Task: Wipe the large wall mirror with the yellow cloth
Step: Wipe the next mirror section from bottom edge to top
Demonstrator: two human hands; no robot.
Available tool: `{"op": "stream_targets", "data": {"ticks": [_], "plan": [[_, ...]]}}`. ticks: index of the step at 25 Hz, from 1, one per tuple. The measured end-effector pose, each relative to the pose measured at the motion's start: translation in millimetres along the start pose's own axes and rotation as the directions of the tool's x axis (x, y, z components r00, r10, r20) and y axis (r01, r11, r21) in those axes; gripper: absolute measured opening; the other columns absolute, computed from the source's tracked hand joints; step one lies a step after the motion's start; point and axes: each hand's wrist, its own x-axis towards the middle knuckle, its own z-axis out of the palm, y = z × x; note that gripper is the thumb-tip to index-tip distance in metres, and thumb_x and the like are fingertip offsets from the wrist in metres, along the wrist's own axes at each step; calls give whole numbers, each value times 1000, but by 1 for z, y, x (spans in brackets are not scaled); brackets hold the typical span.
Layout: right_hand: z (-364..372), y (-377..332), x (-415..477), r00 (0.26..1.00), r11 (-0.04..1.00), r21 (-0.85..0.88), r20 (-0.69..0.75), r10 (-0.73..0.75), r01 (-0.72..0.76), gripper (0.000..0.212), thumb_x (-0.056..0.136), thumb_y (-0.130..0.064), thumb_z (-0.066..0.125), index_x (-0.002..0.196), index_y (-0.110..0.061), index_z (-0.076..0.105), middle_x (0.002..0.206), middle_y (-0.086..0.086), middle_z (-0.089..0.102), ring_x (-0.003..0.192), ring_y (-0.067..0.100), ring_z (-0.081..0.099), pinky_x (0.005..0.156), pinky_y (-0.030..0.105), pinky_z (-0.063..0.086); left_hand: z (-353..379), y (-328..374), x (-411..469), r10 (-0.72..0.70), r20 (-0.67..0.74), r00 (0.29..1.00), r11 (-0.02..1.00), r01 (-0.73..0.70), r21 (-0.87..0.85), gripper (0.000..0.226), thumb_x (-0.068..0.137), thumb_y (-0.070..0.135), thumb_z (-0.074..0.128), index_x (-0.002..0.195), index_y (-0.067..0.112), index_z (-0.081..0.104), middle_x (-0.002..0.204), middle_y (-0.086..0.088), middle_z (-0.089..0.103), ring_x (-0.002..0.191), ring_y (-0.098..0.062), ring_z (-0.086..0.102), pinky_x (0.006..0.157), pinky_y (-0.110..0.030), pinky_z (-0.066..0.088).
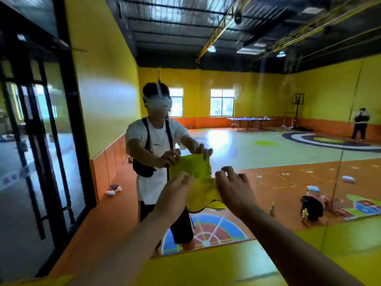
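Observation:
The large wall mirror fills most of the view and reflects a sports hall and me. A yellow cloth with a dark hem is spread in front of the glass at chest height. My left hand pinches its left upper edge. My right hand grips the right upper edge, fingers curled over the cloth. The cloth's lower edge hangs loose. The reflection shows both hands holding the same cloth by its top corners. Whether the cloth touches the glass I cannot tell.
A yellow ledge runs below the mirror's bottom edge. A black-framed glass door stands to the left. Reflected in the mirror are a table-tennis table, a black bag on the orange floor and a person far right.

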Motion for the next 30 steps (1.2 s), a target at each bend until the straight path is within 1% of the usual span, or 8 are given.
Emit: {"op": "stream_targets", "data": {"ticks": [2, 6, 9, 12, 20, 22, 25, 30], "plan": [[-45, 25, 40, 985, 988, -35, -89, -150, 147, 34, 82, -29, 55, 116, -24, 55, 121, 12, 57, 87, 33, 67, 71, 40, 50, -36, 19, 43, 92, -104, 990, 994, -86, 61, 19, 97, 20, 48, 105, 30, 61, 110, 10, 61, 99, -6, 59, 88, -33, 51], [-105, 82, 106, 929, 948, -142, -204, -309, 284, 37, 83, -30, 49, 120, -23, 54, 120, 11, 61, 88, 33, 64, 75, 41, 48, -77, 50, 121, 237, -219, 947, 951, -180, 251, 53, 63, -12, 69, 106, 18, 67, 124, -9, 58, 106, -28, 60, 83, -36, 54], [-131, 118, 146, 899, 946, -154, -298, -321, 287, 40, 83, -24, 71, 119, -21, 53, 122, 12, 62, 93, 33, 64, 80, 42, 44, -93, 76, 176, 211, -291, 933, 937, -108, 334, 55, 60, -5, 80, 107, 22, 69, 120, -6, 61, 104, -29, 60, 82, -38, 52], [-154, 154, 186, 868, 937, -156, -353, -349, 313, 35, 85, -26, 69, 118, -19, 59, 122, 10, 60, 98, 33, 62, 82, 42, 48, -105, 97, 228, 162, -321, 933, 929, -35, 368, 59, 71, 5, 78, 119, 32, 57, 132, -1, 53, 117, -30, 54, 89, -43, 52], [-184, 204, 323, 875, 961, -194, -407, -260, 195, 35, 78, -18, 78, 112, -18, 66, 112, 9, 63, 99, 34, 59, 82, 44, 47, -143, 115, 362, 256, -475, 842, 880, 0, 474, 42, 71, 3, 72, 109, 20, 69, 114, -6, 63, 104, -32, 59, 87, -42, 48], [-195, 201, 361, 869, 963, -224, -435, -236, 149, 30, 82, -16, 71, 112, -18, 66, 110, 8, 63, 102, 35, 56, 84, 44, 42, -160, 110, 395, 262, -516, 816, 869, 34, 494, 38, 76, 6, 52, 107, 18, 70, 110, -7, 63, 99, -33, 60, 85, -42, 47], [-203, 196, 402, 863, 962, -259, -463, -203, 87, 24, 89, -19, 55, 110, -17, 67, 110, 7, 64, 110, 36, 52, 89, 46, 29, -178, 104, 434, 302, -527, 795, 841, 38, 540, 54, 72, 16, 29, 106, 15, 71, 106, -10, 64, 95, -36, 59, 83, -43, 45], [-196, 188, 416, 862, 933, -358, -482, -157, -30, 21, 88, -21, 62, 101, -10, 73, 120, 12, 57, 113, 35, 44, 92, 47, 29, -175, 100, 457, 374, -520, 768, 733, 99, 673, 31, 81, 15, 43, 94, 11, 71, 118, -14, 59, 107, -39, 52, 89, -47, 39]]}}
